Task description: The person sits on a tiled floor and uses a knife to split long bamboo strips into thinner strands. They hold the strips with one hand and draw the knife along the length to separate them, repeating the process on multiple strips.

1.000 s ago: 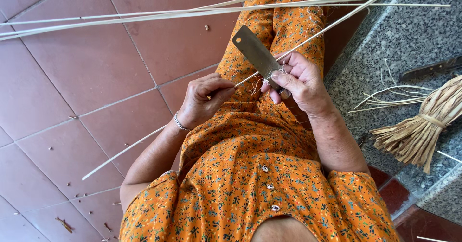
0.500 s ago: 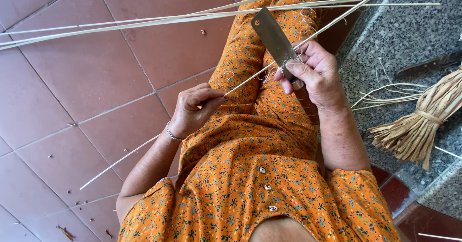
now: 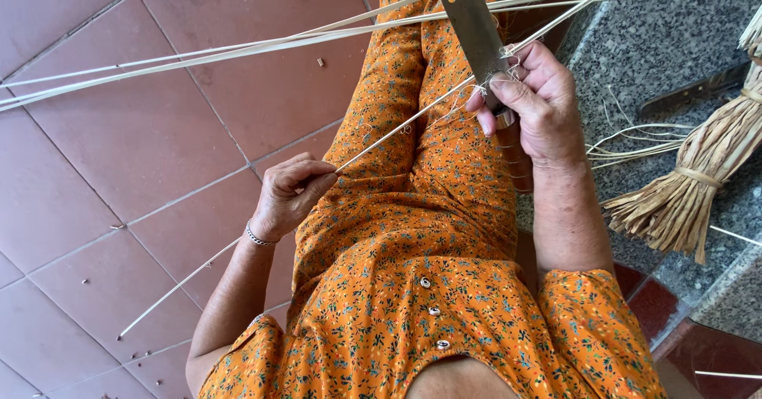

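left hand (image 3: 287, 195) pinches the thin strip (image 3: 413, 121); right hand (image 3: 533, 101) grips the cleaver (image 3: 477, 30), blade across the strip. strip runs diagonally from the cleaver down past the left fingers.

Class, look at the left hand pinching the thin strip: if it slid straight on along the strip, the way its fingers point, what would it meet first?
Most likely the knife blade held in the right hand, where it crosses the strip; depth is uncertain.

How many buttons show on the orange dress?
3: buttons run in a line down the front of the dress, below the hands, one uppermost; more may be hidden.
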